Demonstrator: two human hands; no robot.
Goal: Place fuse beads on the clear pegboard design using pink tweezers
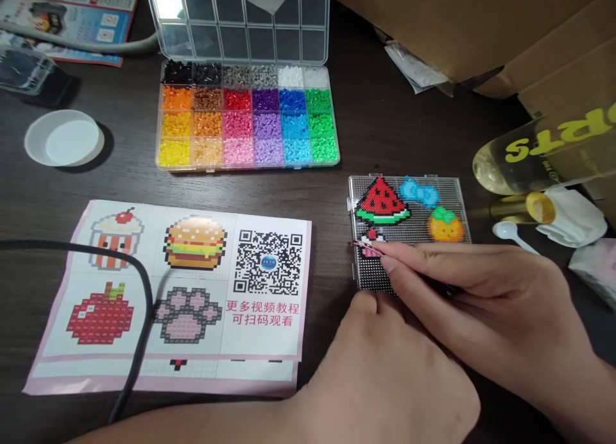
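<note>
My right hand [500, 309] pinches a pair of pink patterned tweezers [373, 247], whose tips lie over the left side of a clear pegboard [387, 278]. On the pegboard are a watermelon slice [382, 201] of beads, a blue bow [420, 192], an orange fruit [445, 226] with a green top, and a small pink, white and red bead figure [371, 237] partly covered by the tweezers. My left hand [394, 360] rests back-up against the board's near edge, its fingers bent down and hidden. Whether a bead is between the tweezer tips is too small to tell.
An open bead case [248, 117] with many colours stands behind. A pattern sheet [192, 290] lies left, crossed by a black cable [144, 315]. A white dish [65, 139] is far left. A bottle [539, 152], a white spoon [513, 233] and a cardboard box [481, 27] are right.
</note>
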